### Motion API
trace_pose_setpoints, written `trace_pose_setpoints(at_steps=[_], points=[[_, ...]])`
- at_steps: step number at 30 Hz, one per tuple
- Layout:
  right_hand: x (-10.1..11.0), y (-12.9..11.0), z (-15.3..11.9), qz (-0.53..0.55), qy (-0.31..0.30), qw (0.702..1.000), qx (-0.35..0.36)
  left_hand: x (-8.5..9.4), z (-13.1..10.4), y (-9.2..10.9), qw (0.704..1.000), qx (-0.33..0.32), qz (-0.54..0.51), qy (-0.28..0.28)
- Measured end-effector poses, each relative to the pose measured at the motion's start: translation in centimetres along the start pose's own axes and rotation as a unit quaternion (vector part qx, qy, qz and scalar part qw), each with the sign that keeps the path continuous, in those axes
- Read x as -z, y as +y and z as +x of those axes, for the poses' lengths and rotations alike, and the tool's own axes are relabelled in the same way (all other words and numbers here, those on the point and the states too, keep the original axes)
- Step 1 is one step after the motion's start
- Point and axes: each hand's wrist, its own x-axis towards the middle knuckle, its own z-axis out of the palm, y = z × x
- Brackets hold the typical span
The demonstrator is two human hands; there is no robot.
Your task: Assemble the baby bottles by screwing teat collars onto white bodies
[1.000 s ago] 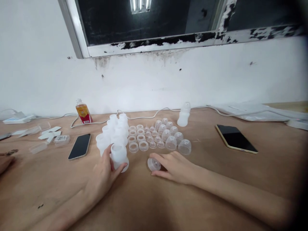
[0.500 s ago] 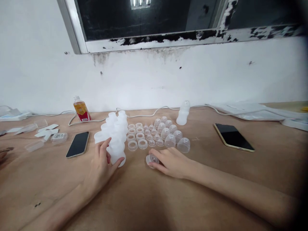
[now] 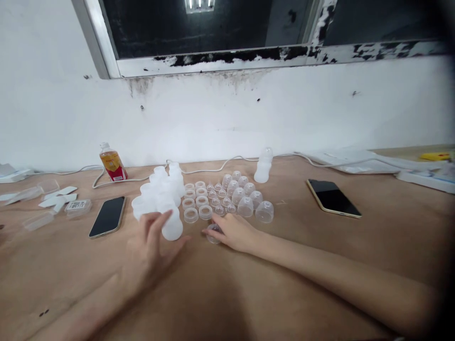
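Observation:
White translucent bottles (image 3: 159,189) lie grouped left of centre. My left hand (image 3: 151,248) is beside the nearest one (image 3: 172,226), thumb and fingers spread apart, holding nothing. Right of the bottles are rows of clear rings (image 3: 191,215), small nipples (image 3: 219,210) and clear domed caps (image 3: 265,212). My right hand (image 3: 232,232) rests over a small clear cap-like piece (image 3: 214,235) in front of the nipples, its fingers on the piece. An assembled bottle with a cap (image 3: 263,166) stands behind the caps.
Phones lie at left (image 3: 107,217) and right (image 3: 333,198). A drink bottle (image 3: 113,163) stands near the wall, with a white cable (image 3: 209,171) along the back. Clear boxes and white cards (image 3: 59,196) are at far left, plastic bags (image 3: 348,162) at back right.
The view has shifted slightly to the right. My left hand has drawn back from the nearest bottle, its thumb now farther from it. My right hand remains at the small clear piece.

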Motion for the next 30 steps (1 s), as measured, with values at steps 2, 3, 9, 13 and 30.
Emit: trace_pose_setpoints(at_steps=[2,3,9,13,30], points=[[-0.1,0.0,0.1,0.011,0.0,1.0,-0.001,0.1,0.5,2.1,0.993,-0.075,-0.034,-0.09],[-0.3,0.0,0.1,0.018,0.002,1.0,0.001,-0.2,0.9,3.1,0.985,-0.087,-0.046,-0.14],[-1.5,1.1,0.3,0.047,0.002,0.998,0.046,-4.2,2.7,6.0,0.945,-0.057,-0.046,-0.319],[-1.6,1.9,0.1,0.119,0.037,0.991,0.054,-5.5,2.4,5.3,0.945,-0.04,-0.081,-0.316],[-1.7,3.0,-1.2,0.135,0.118,0.983,-0.045,-5.7,2.2,5.1,0.945,-0.074,0.04,-0.316]])
